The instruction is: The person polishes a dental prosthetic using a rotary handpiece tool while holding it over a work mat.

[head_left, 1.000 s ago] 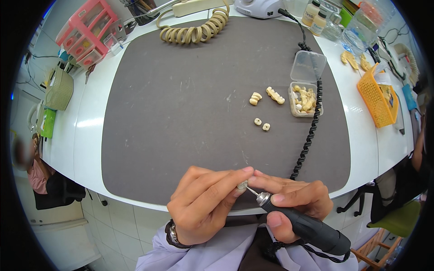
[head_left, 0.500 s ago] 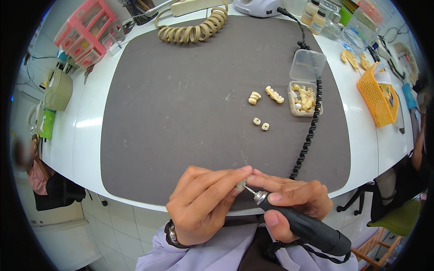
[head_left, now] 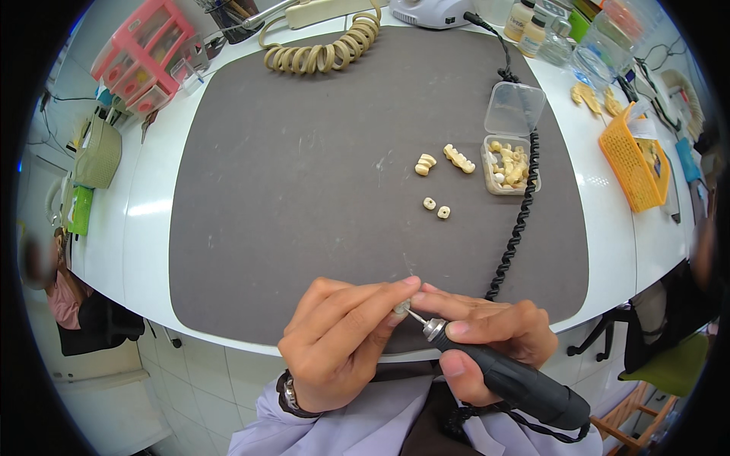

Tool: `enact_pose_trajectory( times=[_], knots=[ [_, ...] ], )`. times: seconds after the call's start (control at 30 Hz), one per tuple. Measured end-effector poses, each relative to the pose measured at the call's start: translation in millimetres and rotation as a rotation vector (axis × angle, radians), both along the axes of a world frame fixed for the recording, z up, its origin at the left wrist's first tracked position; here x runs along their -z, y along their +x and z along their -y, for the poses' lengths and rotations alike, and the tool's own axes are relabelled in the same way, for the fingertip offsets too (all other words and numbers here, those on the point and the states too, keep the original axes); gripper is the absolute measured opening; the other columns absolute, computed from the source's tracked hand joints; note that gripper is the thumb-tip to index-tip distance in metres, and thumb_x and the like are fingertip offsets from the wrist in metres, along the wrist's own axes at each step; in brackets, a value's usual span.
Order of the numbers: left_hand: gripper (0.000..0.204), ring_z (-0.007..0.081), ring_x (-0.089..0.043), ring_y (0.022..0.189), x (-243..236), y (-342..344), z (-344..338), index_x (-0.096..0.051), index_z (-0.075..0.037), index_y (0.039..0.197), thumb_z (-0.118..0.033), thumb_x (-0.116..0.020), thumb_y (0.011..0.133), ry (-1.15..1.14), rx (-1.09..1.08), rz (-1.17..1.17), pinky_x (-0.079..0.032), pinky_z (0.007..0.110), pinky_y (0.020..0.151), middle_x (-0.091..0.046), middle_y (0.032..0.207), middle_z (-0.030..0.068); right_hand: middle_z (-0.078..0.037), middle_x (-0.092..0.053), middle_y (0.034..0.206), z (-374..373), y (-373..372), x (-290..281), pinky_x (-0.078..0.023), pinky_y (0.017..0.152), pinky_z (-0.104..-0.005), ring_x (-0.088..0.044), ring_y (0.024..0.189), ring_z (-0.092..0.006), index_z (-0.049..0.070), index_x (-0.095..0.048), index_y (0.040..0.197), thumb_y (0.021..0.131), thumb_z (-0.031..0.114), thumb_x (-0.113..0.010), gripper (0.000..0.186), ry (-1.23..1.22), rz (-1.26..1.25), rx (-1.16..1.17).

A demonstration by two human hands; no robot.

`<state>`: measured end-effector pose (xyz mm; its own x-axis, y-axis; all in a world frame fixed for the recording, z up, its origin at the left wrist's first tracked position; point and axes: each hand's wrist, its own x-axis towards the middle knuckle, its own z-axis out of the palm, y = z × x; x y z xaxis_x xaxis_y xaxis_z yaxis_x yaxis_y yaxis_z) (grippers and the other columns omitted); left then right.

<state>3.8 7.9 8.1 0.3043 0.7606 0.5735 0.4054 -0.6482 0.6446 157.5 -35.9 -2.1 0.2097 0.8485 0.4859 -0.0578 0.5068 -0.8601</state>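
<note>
My left hand (head_left: 334, 342) pinches a small, pale translucent piece (head_left: 402, 308) between its fingertips, near the front edge of the dark grey mat (head_left: 304, 190). My right hand (head_left: 502, 342) is wrapped round a black rotary handpiece (head_left: 525, 384) with a silver collar; its thin bit reaches the piece, and some right fingertips rest by the left ones. Beyond my hands lie two small cream tooth-like pieces (head_left: 436, 208), two longer dental pieces (head_left: 459, 159) and an open clear box (head_left: 492, 179) of similar pieces, with the black coiled cord (head_left: 509, 258) running beside it.
A beige coiled hose (head_left: 319, 57), a grey machine (head_left: 433, 11) and bottles (head_left: 532, 34) stand at the back. Pink drawers (head_left: 141, 57) and a green basket (head_left: 99, 152) are left; a yellow basket (head_left: 631, 163) is right. Two people (head_left: 65, 296) (head_left: 684, 296) sit at either side.
Both my hands and the handpiece have shifted very slightly leftward and up in the picture, as have the objects on the mat. The grip and the bit's contact look the same.
</note>
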Motion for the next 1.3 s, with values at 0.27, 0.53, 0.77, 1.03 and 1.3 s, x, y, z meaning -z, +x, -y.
enact_pose_trajectory(
  times=[0.27, 0.53, 0.77, 1.03, 1.3],
  knots=[
    [0.040, 0.0164, -0.058, 0.068, 1.5, -0.7, -0.3, -0.072, -0.005, 0.102, 0.006, -0.074, 0.064, -0.019, 0.025, 0.033, -0.045, 0.025, 0.060, -0.071, 0.085, 0.0049, -0.039, -0.062, 0.091, 0.1, 6.0, 3.4, -0.051, 0.088, -0.0505, -0.067, 0.094, -0.0402, -0.004, -0.045, 0.092, 0.083, 0.015, -0.069, 0.032, 0.028, 0.050, -0.085],
    [0.042, 0.0167, -0.058, 0.068, 2.8, -1.5, -1.1, -0.072, -0.005, 0.103, 0.006, -0.074, 0.063, -0.017, 0.022, 0.020, -0.045, 0.025, 0.060, -0.070, 0.086, 0.0051, -0.039, -0.062, 0.095, -0.4, 8.6, 6.6, -0.050, 0.089, -0.0518, -0.066, 0.097, -0.0411, -0.004, -0.045, 0.093, 0.081, 0.010, -0.068, 0.029, 0.039, 0.145, -0.098],
    [0.044, 0.0170, -0.057, 0.069, 2.4, -1.9, -0.8, -0.072, -0.006, 0.104, 0.007, -0.074, 0.062, -0.006, 0.020, 0.007, -0.045, 0.025, 0.060, -0.070, 0.086, 0.0046, -0.024, -0.069, 0.084, 1.2, -1.3, -1.8, -0.052, 0.089, -0.0494, -0.068, 0.096, -0.0370, -0.005, -0.060, 0.088, 0.076, 0.001, -0.072, 0.018, -0.039, -0.091, -0.028],
    [0.043, 0.0163, -0.056, 0.068, 2.2, -1.6, -0.5, -0.073, -0.006, 0.104, 0.007, -0.074, 0.062, 0.001, 0.019, 0.006, -0.045, 0.025, 0.060, -0.070, 0.086, 0.0045, -0.022, -0.068, 0.081, 0.8, 3.0, -0.2, -0.052, 0.089, -0.0498, -0.067, 0.095, -0.0377, -0.005, -0.059, 0.087, 0.075, 0.000, -0.072, 0.018, -0.010, -0.033, -0.055],
    [0.023, 0.0184, -0.057, 0.068, -1.5, 1.1, 0.8, -0.072, 0.000, 0.094, 0.003, -0.071, 0.071, -0.033, 0.008, 0.033, -0.043, 0.027, 0.061, -0.071, 0.083, 0.0086, -0.024, -0.068, 0.084, -0.1, 2.0, 0.0, -0.052, 0.089, -0.0499, -0.067, 0.096, -0.0392, -0.006, -0.059, 0.087, 0.076, 0.001, -0.071, 0.018, 0.019, -0.038, -0.054]
  ],
)
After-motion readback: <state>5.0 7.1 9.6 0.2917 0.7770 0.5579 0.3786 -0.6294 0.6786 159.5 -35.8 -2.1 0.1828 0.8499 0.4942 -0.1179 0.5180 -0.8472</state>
